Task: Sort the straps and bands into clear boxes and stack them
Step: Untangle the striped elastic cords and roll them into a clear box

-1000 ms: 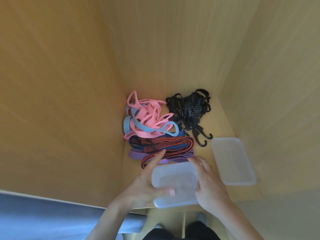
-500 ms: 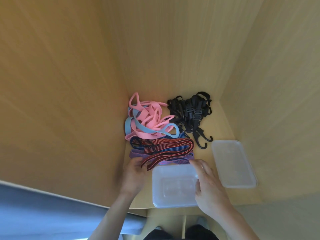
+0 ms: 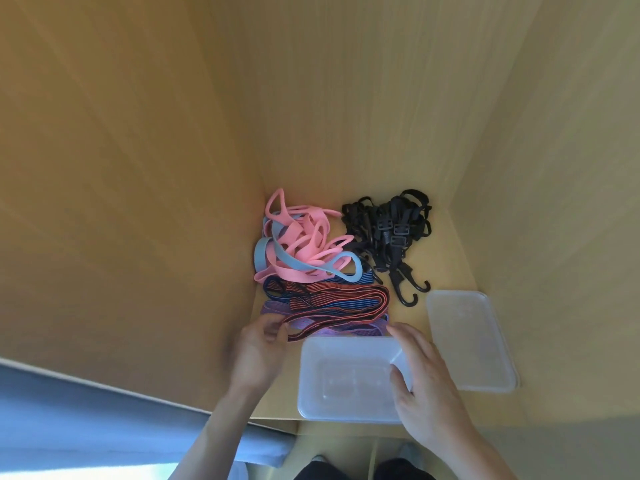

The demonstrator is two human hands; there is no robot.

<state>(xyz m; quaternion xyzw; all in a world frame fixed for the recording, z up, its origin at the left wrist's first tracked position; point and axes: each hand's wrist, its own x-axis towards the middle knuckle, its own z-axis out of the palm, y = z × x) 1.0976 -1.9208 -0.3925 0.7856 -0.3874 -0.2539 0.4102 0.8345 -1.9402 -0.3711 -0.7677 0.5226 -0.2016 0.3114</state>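
A clear plastic box (image 3: 346,379) stands open at the shelf's front edge. My right hand (image 3: 424,382) grips its right rim, thumb inside the box. My left hand (image 3: 258,348) pinches the near end of a red-and-black striped band (image 3: 339,299) just left of the box. Under that band lie blue and purple striped bands (image 3: 273,308). Behind them sits a tangle of pink and light-blue rubber bands (image 3: 301,244). Black straps with buckles and hooks (image 3: 391,233) are heaped at the back right.
A clear lid (image 3: 467,337) lies flat to the right of the box. Wooden walls close the shelf (image 3: 446,265) in on the left, back and right. A blue surface (image 3: 86,417) shows at lower left, below the shelf.
My left hand left the box's front left, moved to the striped bands and took hold of the red-and-black one. My right hand stayed on the box's right rim.
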